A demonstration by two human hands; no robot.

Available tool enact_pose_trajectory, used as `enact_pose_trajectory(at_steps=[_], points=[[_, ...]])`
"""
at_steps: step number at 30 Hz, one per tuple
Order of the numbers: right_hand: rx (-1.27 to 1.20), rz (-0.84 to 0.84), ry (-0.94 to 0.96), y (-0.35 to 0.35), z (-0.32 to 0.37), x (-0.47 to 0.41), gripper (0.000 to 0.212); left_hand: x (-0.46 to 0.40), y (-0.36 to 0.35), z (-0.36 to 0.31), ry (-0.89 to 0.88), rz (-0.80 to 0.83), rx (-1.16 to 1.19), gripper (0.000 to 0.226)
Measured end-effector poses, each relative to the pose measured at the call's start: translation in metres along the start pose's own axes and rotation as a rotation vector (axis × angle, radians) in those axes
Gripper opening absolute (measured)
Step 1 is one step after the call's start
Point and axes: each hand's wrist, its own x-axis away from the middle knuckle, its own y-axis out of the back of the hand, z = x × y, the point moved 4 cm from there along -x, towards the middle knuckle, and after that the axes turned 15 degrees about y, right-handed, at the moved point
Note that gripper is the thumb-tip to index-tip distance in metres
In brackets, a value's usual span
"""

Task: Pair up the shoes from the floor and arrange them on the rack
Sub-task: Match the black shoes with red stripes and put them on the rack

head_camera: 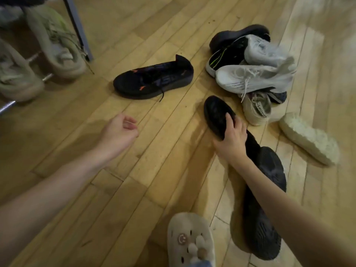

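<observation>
Black sneaker (pixel 154 79) is marked with orange and purple accents. Grey-white sneaker (pixel 254 78) is striped in black. Beige slipper (pixel 189 239) is decorated with a smiley charm. Cream sole (pixel 308 137) is shown. Honey-toned plank floor (pixel 134 170) is recorded.

We find one lone shoe (pixel 154 79) on the floor (pixel 134 151), left of the shoe pile (pixel 250 70). The rack (pixel 77 26) stands far left, bearing a pair (pixel 38 54).
</observation>
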Motion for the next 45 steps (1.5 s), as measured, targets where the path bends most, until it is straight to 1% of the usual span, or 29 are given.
enact_pose_trajectory(at_steps=[1,3,7,9,12,15,17,19,20,22,25,28,30,33,35,40,45], points=[[0.021,0.04,-0.066,0.001,-0.012,-0.002,0.094,0.0,-0.003,-0.001,-0.007,0.006,-0.007,0.023],[0.028,0.088,-0.157,0.004,-0.029,-0.009,0.097,0.0,-0.007,-0.003,-0.024,0.02,-0.019,0.024],[-0.018,0.056,-0.219,0.01,-0.037,-0.024,0.092,0.0,-0.012,-0.005,-0.025,0.051,-0.013,0.022],[-0.055,0.02,-0.188,0.01,-0.033,-0.025,0.094,0.001,-0.013,-0.003,-0.014,0.062,-0.001,0.022],[-0.078,0.0,-0.06,0.009,-0.019,-0.022,0.099,0.002,-0.012,0.004,0.01,0.073,-0.019,0.022],[-0.145,-0.016,0.035,0.011,0.003,-0.02,0.098,-0.006,-0.004,0.006,-0.003,0.063,-0.126,0.023],[-0.232,-0.038,0.066,0.015,0.018,-0.023,0.096,-0.017,0.003,-0.003,-0.077,0.03,-0.285,0.034],[-0.344,-0.078,0.047,0.018,0.031,-0.026,0.094,-0.034,0.011,-0.021,-0.191,-0.035,-0.494,0.051],[-0.394,-0.099,0.033,0.019,0.036,-0.028,0.092,-0.044,0.015,-0.032,-0.244,-0.067,-0.558,0.061],[-0.461,-0.152,0.001,0.02,0.045,-0.031,0.087,-0.067,0.019,-0.05,-0.308,-0.109,-0.579,0.081],[-0.612,-0.175,-0.163,0.015,0.051,-0.039,0.085,-0.103,0.014,-0.068,-0.32,-0.155,-0.562,0.105],[-0.829,-0.179,-0.373,0.003,0.056,-0.043,0.084,-0.126,-0.004,-0.081,-0.331,-0.179,-0.683,0.119],[-0.856,-0.208,-0.407,-0.005,0.057,-0.042,0.082,-0.135,-0.012,-0.085,-0.324,-0.203,-0.731,0.118],[-0.755,-0.218,-0.398,-0.017,0.055,-0.035,0.085,-0.141,-0.013,-0.087,-0.33,-0.298,-0.726,0.118],[-0.701,-0.224,-0.404,-0.023,0.052,-0.032,0.086,-0.14,-0.011,-0.087,-0.321,-0.311,-0.724,0.119],[-0.658,-0.27,-0.451,-0.022,0.05,-0.025,0.087,-0.131,0.008,-0.082,-0.336,-0.211,-0.856,0.099],[-0.631,-0.291,-0.37,-0.012,0.054,-0.017,0.095,-0.103,0.031,-0.05,-0.489,-0.134,-1.01,0.105]])
